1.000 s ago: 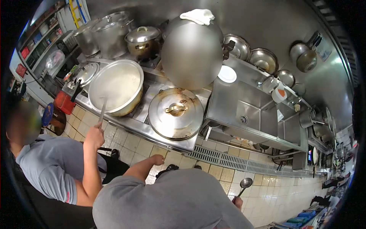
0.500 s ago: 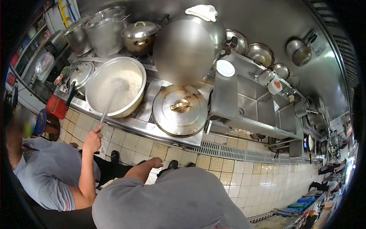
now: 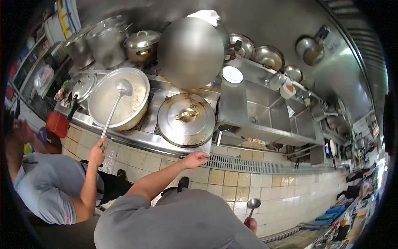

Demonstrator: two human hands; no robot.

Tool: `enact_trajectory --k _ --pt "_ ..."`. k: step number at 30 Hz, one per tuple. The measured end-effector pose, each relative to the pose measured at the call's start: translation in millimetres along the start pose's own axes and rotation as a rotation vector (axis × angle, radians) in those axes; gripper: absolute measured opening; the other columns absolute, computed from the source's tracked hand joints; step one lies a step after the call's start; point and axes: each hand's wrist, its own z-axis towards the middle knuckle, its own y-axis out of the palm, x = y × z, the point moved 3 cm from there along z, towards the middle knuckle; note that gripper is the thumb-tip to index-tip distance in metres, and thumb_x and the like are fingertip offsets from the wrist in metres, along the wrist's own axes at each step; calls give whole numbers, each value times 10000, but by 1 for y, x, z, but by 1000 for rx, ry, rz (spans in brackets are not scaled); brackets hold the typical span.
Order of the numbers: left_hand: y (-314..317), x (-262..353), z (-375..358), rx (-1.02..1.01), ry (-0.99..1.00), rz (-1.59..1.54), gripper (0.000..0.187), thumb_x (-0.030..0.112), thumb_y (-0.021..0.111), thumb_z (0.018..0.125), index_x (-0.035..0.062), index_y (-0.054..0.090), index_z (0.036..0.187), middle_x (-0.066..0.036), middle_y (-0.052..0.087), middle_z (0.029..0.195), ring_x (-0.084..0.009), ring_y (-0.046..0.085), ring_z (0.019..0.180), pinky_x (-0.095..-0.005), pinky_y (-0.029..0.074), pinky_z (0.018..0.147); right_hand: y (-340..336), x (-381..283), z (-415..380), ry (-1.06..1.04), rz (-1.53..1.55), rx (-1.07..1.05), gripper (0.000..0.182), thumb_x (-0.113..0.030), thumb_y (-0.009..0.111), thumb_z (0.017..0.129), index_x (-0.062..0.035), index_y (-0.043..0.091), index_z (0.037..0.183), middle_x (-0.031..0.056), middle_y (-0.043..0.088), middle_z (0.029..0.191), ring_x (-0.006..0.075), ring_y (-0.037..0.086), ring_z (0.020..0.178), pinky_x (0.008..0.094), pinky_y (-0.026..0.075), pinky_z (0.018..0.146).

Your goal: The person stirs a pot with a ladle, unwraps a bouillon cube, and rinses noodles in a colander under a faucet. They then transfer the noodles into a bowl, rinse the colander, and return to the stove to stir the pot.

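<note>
My left hand (image 3: 195,160) is near the front edge of the stove, beside the large lidded pot (image 3: 186,120). Its fingers are loosely curled together with nothing seen in them. Low at the right of my body, my right hand (image 3: 251,224) is closed on the handle of a small metal ladle (image 3: 253,203), whose bowl points away from me. At my left a co-worker's hand (image 3: 97,152) grips a long ladle (image 3: 112,112). That ladle's bowl is raised over pale liquid in a wide open pot (image 3: 141,106).
Tall pots (image 3: 105,45) and a lidded brass-toned pot (image 3: 142,45) line the stove's back. A white round lid (image 3: 232,74) lies beside the double sink (image 3: 263,108). Metal bowls (image 3: 269,57) lean on the wall. A floor grate (image 3: 265,166) runs below. A blurred disc hides part of the stove.
My left hand has reached forward and right toward the stove edge. My right hand and its ladle have come into view. The co-worker's ladle bowl shows more clearly above the liquid.
</note>
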Motion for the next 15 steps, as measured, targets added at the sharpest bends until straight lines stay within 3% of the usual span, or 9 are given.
enact_trajectory --k 2,6,12,13,14,15 --pt "13 26 -19 -31 -107 -25 401 254 640 961 94 583 1324 -30 667 1089 -120 617 926 -289 514 784 -10 19 34 67 102 159 317 -169 561 924 -122 462 627 54 447 501 188 419 377 352 345 359" --pt "37 32 -73 -74 -307 -43 433 212 631 975 119 533 1386 -37 646 1188 -133 603 1046 -322 520 853 19 32 34 -27 -212 107 289 -184 561 925 -94 513 654 50 463 498 214 471 403 380 365 381" --pt "36 46 -101 -279 -232 -64 524 184 619 980 116 428 1464 -131 555 1369 -213 538 1238 -371 483 992 41 131 45 119 48 144 352 -161 552 888 -175 379 582 9 393 479 195 358 353 377 286 356" --pt "34 53 -104 -294 -237 -69 524 184 619 980 116 428 1464 -131 555 1369 -213 538 1238 -371 483 992 49 142 18 213 -16 162 310 -174 574 887 -134 459 601 33 449 506 224 452 399 412 355 381" --pt "36 70 -99 -320 -80 -75 586 185 626 973 121 368 1495 -145 491 1435 -240 479 1310 -394 442 1047 54 159 -20 217 -10 176 310 -174 574 887 -134 459 601 33 449 506 224 452 399 412 355 381" --pt "36 90 -93 -338 84 -85 652 186 634 965 126 309 1527 -160 427 1501 -266 420 1382 -416 402 1102 59 171 -49 -44 -142 10 291 -237 600 887 -97 497 653 40 479 533 201 449 414 369 345 395"
